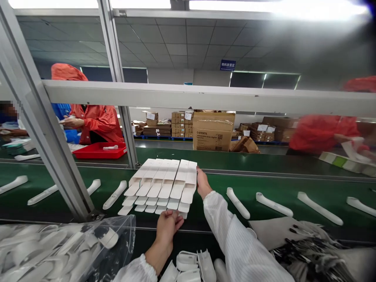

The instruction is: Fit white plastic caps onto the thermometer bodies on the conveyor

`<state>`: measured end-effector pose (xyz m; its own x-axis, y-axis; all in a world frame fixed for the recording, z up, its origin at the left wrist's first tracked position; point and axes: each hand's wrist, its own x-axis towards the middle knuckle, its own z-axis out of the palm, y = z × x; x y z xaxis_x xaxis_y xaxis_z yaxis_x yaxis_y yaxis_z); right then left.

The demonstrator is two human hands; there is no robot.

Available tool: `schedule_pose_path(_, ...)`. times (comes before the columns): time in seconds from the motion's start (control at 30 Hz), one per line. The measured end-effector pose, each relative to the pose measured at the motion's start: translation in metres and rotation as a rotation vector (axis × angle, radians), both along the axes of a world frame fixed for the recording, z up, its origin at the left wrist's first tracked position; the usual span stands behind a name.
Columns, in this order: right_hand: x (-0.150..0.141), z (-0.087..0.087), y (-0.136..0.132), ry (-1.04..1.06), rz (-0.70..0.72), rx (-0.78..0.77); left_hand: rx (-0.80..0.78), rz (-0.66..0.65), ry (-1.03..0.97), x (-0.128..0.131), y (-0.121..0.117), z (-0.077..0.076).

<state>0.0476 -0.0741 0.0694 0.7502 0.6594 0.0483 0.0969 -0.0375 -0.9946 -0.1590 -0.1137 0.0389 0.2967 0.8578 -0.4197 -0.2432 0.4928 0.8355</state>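
A block of flat-lying white paperboard boxes (160, 176) with open flapped ends facing me is over the green conveyor belt. My right hand (203, 183) grips its right side; most of those fingers are hidden behind the boxes. At the front lower edge, my left hand (169, 225) is closed with thumb and fingers on the end flaps. White curved handle-shaped plastic housings lie spaced along the belt, one housing (115, 194) just left of the boxes and another housing (238, 203) to the right. Below my hands sit several white plastic shells (188, 261).
At lower left is a clear plastic bag (117, 235) of white parts; at lower right, a pile of dark-tipped cables (305, 246). A metal post (53, 117) and crossbar (188, 93) frame the line. Across it, co-workers in red stand near a red tray (100, 152) and a carton (214, 131).
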Motion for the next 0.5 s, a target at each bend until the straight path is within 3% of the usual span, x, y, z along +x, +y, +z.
schedule_pose_path(0.17, 0.025, -0.005, -0.038, 0.183, -0.099, -0.032, 0.131, -0.087, 0.117, -0.008, -0.004, 0.015)
schedule_pose_path(0.3, 0.027, -0.001, -0.059, 0.199, -0.095, -0.022, 0.232, -0.223, 0.157, -0.005, -0.013, 0.015)
schedule_pose_path(0.4, 0.025, 0.01, -0.08, 0.155, -0.11, -0.016, 0.385, -0.406, 0.197, -0.007, -0.019, 0.012)
schedule_pose_path(0.5, 0.028, 0.025, -0.125, 0.062, -0.118, -0.033, 0.638, -0.656, 0.281, -0.012, -0.018, 0.017)
